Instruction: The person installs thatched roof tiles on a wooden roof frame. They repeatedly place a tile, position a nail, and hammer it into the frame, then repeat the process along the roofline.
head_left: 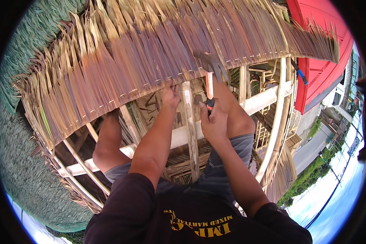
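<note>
A hammer (209, 83) with a dark claw head and an orange-and-black handle is in my right hand (215, 124). Its head overlaps the lower edge of a brown palm-leaf thatch panel (158, 61), just right of a wooden rafter (189, 118). To the left of that rafter, my left hand (171, 94) closes its bent fingers on the stitched edge of the panel. Whether a small nail is also between those fingers cannot be made out. My legs straddle the open roof frame, one knee on each side of my hands.
A pale crosswise beam (268, 99) and curved rafters (274, 134) leave open gaps beneath me. Green-grey thatch (32, 158) covers the left side. Red roofing sheet (319, 87) stands at the right, beside a blue-handled tool (300, 73). Far below right lies a road (311, 152).
</note>
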